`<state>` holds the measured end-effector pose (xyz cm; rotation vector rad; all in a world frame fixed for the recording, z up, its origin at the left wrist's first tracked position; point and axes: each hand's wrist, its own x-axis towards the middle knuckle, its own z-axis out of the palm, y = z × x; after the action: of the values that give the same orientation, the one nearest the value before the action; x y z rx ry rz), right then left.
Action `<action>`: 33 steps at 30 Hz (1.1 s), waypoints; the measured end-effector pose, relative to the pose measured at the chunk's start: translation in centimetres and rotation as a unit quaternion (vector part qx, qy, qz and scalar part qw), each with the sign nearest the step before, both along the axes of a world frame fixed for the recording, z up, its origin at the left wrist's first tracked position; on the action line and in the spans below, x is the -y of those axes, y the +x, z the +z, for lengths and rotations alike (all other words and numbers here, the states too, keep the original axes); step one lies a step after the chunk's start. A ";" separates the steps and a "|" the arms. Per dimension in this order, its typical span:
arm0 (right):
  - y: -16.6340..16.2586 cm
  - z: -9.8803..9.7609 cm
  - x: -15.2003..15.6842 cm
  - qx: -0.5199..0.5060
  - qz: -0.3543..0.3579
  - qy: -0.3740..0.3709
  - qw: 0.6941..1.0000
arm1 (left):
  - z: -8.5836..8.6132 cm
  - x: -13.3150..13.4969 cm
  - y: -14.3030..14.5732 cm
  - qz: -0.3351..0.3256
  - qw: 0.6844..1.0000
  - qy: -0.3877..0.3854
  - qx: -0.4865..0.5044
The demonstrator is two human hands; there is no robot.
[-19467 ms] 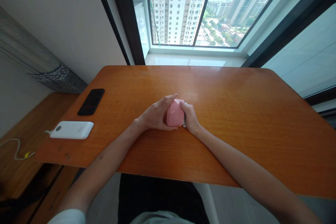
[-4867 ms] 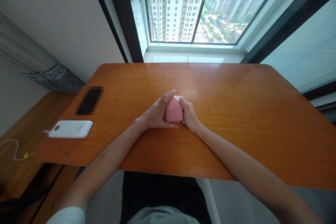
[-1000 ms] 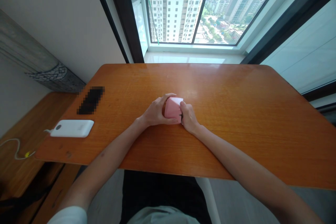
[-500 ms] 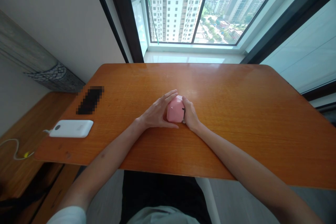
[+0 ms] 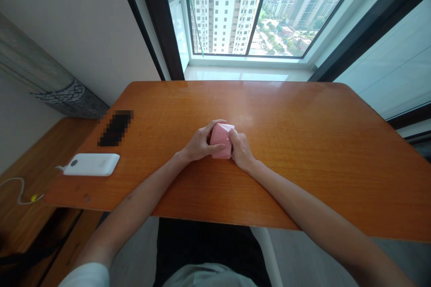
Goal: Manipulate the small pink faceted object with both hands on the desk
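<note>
A small pink faceted object [image 5: 220, 136], like a little plastic case, is held between my two hands above the middle of the wooden table [image 5: 303, 143]. My left hand [image 5: 201, 142] grips it from the left, thumb across its near face and fingers over the far side. On its right end, my right hand [image 5: 241, 148] is closed with the thumb along the upper edge. A sliver of something dark shows between the pink body and the right palm. The right hand's fingers are mostly hidden, and what kind of object it is I cannot make out.
A white flat device [image 5: 92, 164] with a cable lies at the table's left edge. Behind it is a dark pixelated patch [image 5: 116, 129]. The window [image 5: 232, 13] stands beyond the far edge, and a lower wooden surface [image 5: 27, 188] adjoins on the left.
My left hand has closed round the pink object, its thumb now on the near face. The object has shifted slightly left and turned a little, and the right hand has moved left with it.
</note>
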<state>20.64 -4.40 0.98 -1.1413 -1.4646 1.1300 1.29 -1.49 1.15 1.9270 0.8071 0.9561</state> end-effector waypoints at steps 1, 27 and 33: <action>0.0 0.2 0.1 0.006 -0.001 0.003 1.000 | -0.1 0.0 0.0 -0.006 1.000 -0.006 0.007; 0.0 -0.5 -0.4 -0.015 -0.013 0.002 1.000 | 0.0 -0.1 -0.3 0.017 0.990 0.132 -0.051; -0.1 0.6 0.1 0.043 -0.014 0.046 0.998 | -0.5 -0.1 0.0 -0.014 1.000 -0.005 -0.008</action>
<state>20.56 -4.48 1.62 -1.1553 -1.5455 0.9936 1.32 -1.41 0.69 1.9339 0.7912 0.9191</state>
